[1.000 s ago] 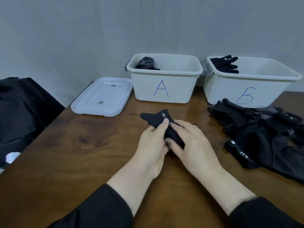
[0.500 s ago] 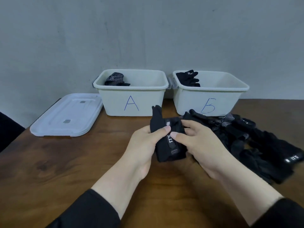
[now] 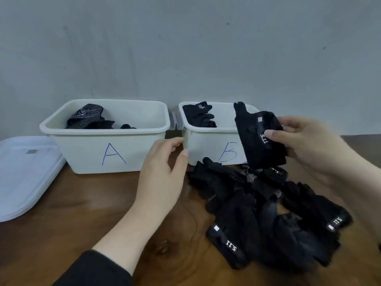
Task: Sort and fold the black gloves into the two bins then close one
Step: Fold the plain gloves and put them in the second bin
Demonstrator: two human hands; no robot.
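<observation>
**Folded glove held over bin B**

While the left hand (image 3: 162, 174) hangs just above the tabletop (image 3: 82, 213) with its fingers (image 3: 175, 141) loosely spread and nothing in them, the right hand (image 3: 309, 145) holds a folded black glove (image 3: 259, 139) up in front of the bin marked B (image 3: 206, 145). Its thumb presses on the glove's front near the white "5.11" label, and the other fingers curl round behind the fabric. The glove is lifted off the wood, level with bin B's rim and partly covering its front wall.

Bin B already has a black glove (image 3: 198, 116) lying at its left end. Just to its left, almost touching, stands the bin marked A (image 3: 107, 153), with a speckled grey-and-black glove (image 3: 86, 116) and some darker fabric inside. Both bins sit against the grey wall (image 3: 185, 48).

A loose heap of black gloves (image 3: 268, 213) lies on the tabletop in front of bin B, under the right hand and spreading toward the near right. A white lid (image 3: 22, 178) lies flat at the far left, beside bin A.
</observation>
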